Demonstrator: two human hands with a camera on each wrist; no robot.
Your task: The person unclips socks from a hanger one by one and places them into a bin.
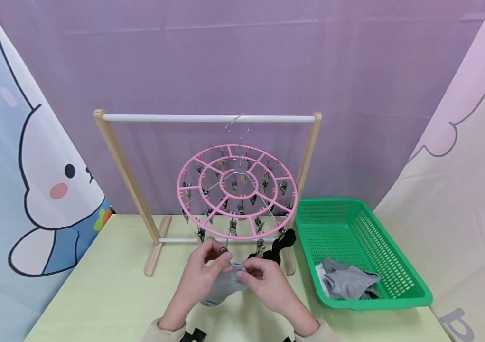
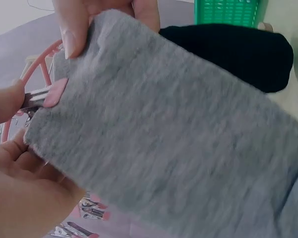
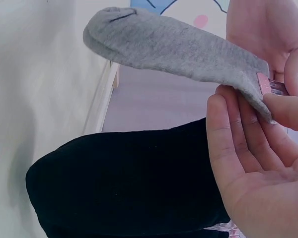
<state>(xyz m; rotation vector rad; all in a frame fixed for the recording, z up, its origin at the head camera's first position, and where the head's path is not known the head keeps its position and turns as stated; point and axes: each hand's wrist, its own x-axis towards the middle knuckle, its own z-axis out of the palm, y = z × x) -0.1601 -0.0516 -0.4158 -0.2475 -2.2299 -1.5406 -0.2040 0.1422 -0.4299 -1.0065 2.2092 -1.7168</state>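
Note:
A grey sock (image 2: 174, 119) extends from a metal clip with pink tips (image 2: 55, 92), which sits over its cuff edge. My left hand (image 1: 200, 268) pinches the clip by its handles, thumb on one side. With thumb and fingers, my right hand (image 1: 270, 285) holds the other corner of the cuff, beside the clip. The clip hangs at the near rim of a round pink drying hanger (image 1: 221, 231) with several more clips. Just right of the grey sock, a black sock (image 3: 124, 183) hangs from the hanger.
The hanger hooks over the white bar (image 1: 161, 118) of a wooden-legged rack (image 1: 127, 175). At right, a green basket (image 1: 396, 251) contains crumpled grey fabric (image 1: 349, 280) and a bit of white cloth. A purple curtain (image 1: 242, 61) stands behind the pale table (image 1: 110, 285).

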